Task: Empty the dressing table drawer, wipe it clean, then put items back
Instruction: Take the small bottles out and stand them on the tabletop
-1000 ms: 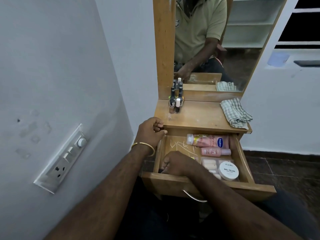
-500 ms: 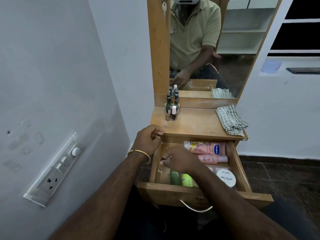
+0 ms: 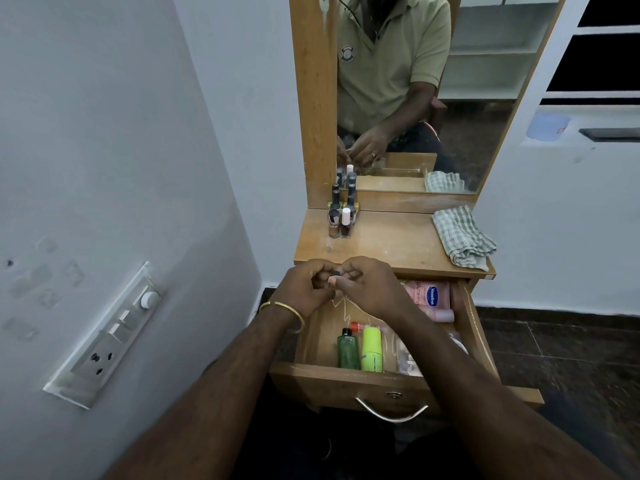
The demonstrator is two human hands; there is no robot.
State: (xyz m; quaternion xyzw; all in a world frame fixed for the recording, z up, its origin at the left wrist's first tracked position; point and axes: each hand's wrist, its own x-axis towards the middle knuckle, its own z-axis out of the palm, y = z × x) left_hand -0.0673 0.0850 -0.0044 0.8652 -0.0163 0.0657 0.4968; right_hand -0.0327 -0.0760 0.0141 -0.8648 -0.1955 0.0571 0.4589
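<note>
The wooden drawer [image 3: 346, 382] of the dressing table stands pulled open. Inside lie a dark green bottle [image 3: 348, 351], a lime green tube [image 3: 372, 348], a pink Vaseline bottle [image 3: 427, 294] and a smaller pink bottle [image 3: 442, 315]. My left hand [image 3: 304, 287] and my right hand [image 3: 375, 289] meet above the drawer's back edge. Both pinch a small nail polish bottle [image 3: 333, 277] with a dark cap; the fingers hide most of it. Several nail polish bottles [image 3: 341, 218] stand on the table top at the back left.
A checked cloth [image 3: 462, 242] lies folded at the right end of the table top. The mirror [image 3: 415, 98] rises behind it. A wall with a switch panel [image 3: 114, 336] is close on the left. A metal handle [image 3: 391, 412] hangs on the drawer front.
My right hand has come up out of the drawer and joined my left hand at the table's front edge, bringing a small bottle. The green bottle and lime tube now show.
</note>
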